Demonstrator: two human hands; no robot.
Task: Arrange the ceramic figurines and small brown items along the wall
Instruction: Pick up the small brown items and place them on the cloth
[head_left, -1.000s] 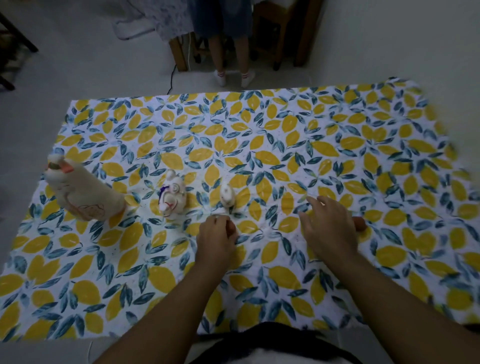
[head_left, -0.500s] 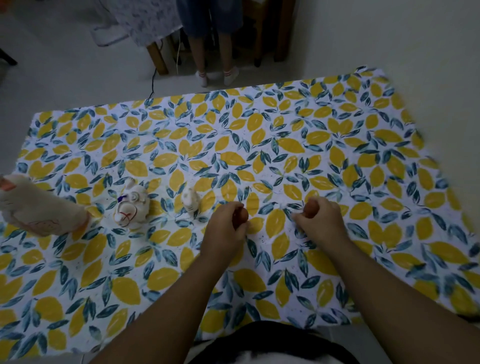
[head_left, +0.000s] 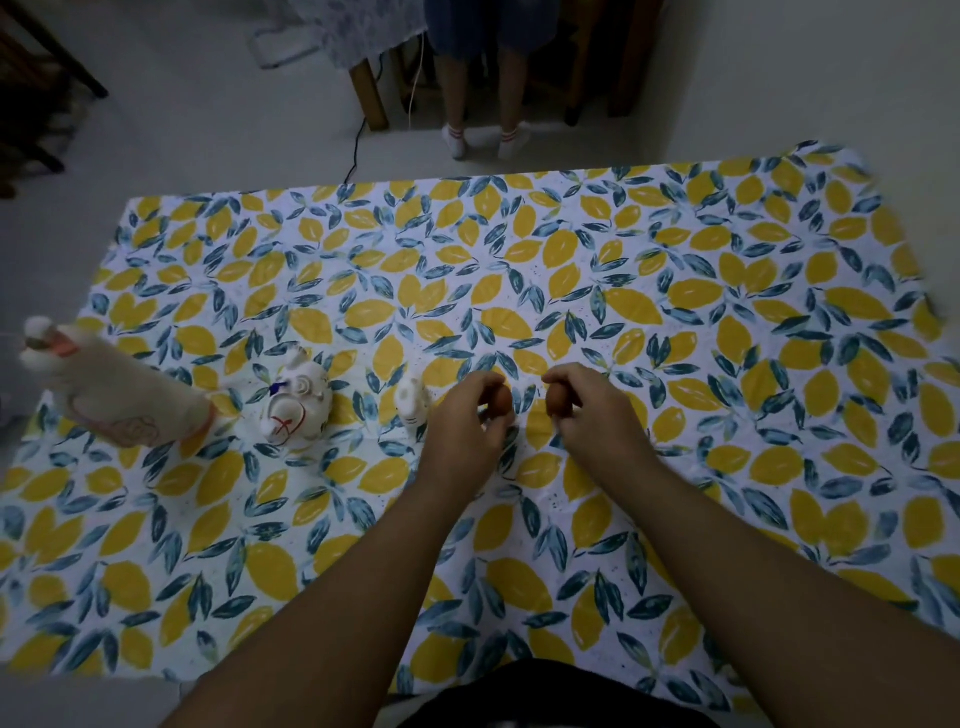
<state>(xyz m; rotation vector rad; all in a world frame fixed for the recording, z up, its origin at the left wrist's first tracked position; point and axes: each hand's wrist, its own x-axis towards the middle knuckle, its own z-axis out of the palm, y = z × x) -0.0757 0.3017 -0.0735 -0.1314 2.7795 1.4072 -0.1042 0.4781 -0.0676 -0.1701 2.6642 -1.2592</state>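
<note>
Table (head_left: 675, 322): covered by a cloth printed with yellow lemons and blue-green leaves; every place below is given relative to the small rabbit figurine near its middle.
Tall figurine (head_left: 117, 392): the largest piece, cream-white with an orange mark near its top, far to the left of the small rabbit figurine at the table's left edge, leaning in this wide view.
Round figurine (head_left: 296, 405): white, with blue and red painted lines, just left of the small rabbit figurine and apart from it, between it and the tall figurine.
Left hand (head_left: 465, 428): immediately right of the small rabbit figurine, nearly touching it; fingers curled narrowly around the left brown item, holding it just above the cloth.
Right hand (head_left: 597, 415): further right of the small rabbit figurine, beyond the left hand; fingers pinched narrowly around the right brown item.
Small rabbit figurine (head_left: 412, 402): white, upright, the landmark of the row.
Left brown item (head_left: 501, 400): egg-shaped, at the left hand's fingertips, right of the small rabbit figurine.
Right brown item (head_left: 557, 401): egg-shaped, at the right hand's fingertips, just beside the left brown item, a narrow gap between them.
</note>
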